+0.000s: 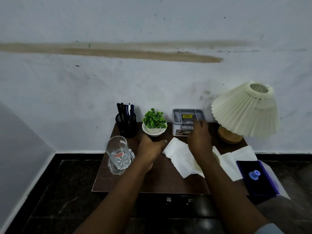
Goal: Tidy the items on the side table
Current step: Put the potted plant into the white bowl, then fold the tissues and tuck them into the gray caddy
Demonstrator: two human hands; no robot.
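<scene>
My left hand [149, 150] lies on the dark brown side table [135, 181] just in front of a small green plant in a white pot [154, 124]. Its thumb sticks out to the right and nothing shows in it. My right hand [200, 138] reaches over a crumpled white tissue [179, 159], with its fingers spread on the front right corner of a grey compartment box [183, 118]. A second white tissue [236, 162] lies to the right. A clear glass mug [118, 156] stands at the left edge.
A black mesh holder with several pens [126, 124] stands at the back left. A lamp with a pleated cream shade [244, 109] fills the back right corner. A blue case holding a dark slab and a small blue piece [256, 179] overhangs the right edge. The wall runs right behind the table.
</scene>
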